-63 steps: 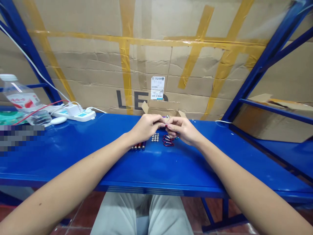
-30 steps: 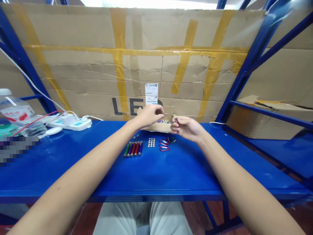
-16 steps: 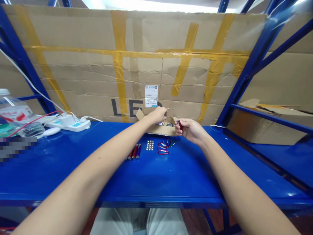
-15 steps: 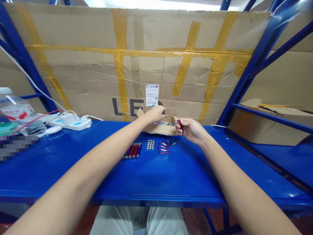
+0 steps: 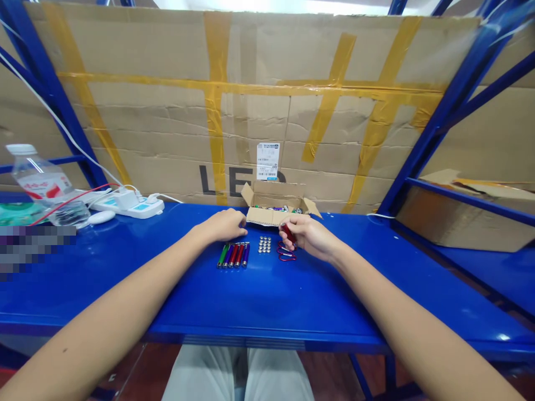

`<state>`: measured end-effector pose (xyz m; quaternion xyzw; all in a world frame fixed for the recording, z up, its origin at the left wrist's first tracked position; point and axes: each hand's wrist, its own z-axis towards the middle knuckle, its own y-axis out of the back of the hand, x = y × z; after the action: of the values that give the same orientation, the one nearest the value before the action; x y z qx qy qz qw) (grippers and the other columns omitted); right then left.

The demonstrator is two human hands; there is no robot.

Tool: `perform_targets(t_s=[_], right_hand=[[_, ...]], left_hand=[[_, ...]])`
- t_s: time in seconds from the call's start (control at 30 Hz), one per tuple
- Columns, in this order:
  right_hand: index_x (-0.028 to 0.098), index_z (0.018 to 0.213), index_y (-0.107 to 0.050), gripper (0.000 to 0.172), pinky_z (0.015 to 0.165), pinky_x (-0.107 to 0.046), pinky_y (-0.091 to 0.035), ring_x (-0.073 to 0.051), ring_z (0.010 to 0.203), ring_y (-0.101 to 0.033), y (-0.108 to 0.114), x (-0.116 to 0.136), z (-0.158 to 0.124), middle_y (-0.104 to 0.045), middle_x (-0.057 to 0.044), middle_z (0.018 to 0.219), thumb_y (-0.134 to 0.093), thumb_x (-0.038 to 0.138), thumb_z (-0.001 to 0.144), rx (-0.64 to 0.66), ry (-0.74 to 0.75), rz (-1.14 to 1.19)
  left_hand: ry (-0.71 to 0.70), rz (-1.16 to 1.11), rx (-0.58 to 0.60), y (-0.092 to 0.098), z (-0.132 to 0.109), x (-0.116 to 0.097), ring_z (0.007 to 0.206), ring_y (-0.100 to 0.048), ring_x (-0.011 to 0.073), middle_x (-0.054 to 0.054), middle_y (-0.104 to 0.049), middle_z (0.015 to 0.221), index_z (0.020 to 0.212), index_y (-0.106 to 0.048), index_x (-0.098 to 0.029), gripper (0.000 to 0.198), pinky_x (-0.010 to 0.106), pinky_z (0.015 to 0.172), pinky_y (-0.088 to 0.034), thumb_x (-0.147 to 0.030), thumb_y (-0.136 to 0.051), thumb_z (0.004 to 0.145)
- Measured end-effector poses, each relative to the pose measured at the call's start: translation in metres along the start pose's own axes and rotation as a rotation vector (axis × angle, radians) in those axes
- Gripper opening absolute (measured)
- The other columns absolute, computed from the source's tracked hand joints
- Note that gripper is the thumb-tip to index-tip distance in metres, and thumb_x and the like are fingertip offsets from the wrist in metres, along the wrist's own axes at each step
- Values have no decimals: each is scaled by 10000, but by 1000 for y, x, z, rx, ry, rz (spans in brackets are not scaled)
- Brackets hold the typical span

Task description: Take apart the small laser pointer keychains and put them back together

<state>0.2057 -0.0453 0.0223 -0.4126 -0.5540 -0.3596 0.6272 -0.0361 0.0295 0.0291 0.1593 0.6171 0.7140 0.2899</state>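
Red tube (image 5: pixel 288 233) now lower, long axis aslant, upper end leftward

Can see, at left, a white-capped plastic bottle (image 5: pixel 45 186) with a red wire (image 5: pixel 54 211) crossing before it and a power strip (image 5: pixel 152 210), a taped cardboard panel (image 5: pixel 167 128) bearing a white label (image 5: pixel 267 161) at the back, and, behind a blue rail (image 5: pixel 480 203) at right, a carton (image 5: pixel 460 225).

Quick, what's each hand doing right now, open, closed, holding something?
Left hand: fingers curled; whether it's holding anything can't be told.
Right hand: closed, holding a small red cylinder.
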Motion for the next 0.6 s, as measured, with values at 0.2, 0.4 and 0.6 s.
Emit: perform_targets(t_s=[0.2, 0.4, 0.6], right_hand=[[155, 790, -540, 189, 538, -278, -369, -110, 565, -496, -1, -3, 1, -557, -15, 704, -673, 290, 782, -27, 32, -19], [163, 798, -562, 257, 518, -261, -336, -105, 569, -470, -4, -6, 2, -556, -8, 707, -663, 398, 814, -55, 112, -168], [165, 738, -576, 338, 490, -253, -278, -89, 498, -371, -7, -2, -1, -451, 46, 556, -625, 484, 839, -41, 200, -367]], left_hand=[[-68, -15, -50, -3, 1, -3, 687, -621, 188, 72, -710, 765, 774, -719, -196, 103, 291, 662, -434, -174, -619, 764], [-418, -416, -338, 8, -12, -44, 848, -663, 160, 44, -740, 950, 1029, -703, -207, 182, 293, 782, -503, -221, -605, 876], [-546, -476, -388, 4, -16, -58, 975, -677, 162, 40, -745, 1046, 1063, -703, -209, 195, 302, 894, -509, -203, -586, 907]])
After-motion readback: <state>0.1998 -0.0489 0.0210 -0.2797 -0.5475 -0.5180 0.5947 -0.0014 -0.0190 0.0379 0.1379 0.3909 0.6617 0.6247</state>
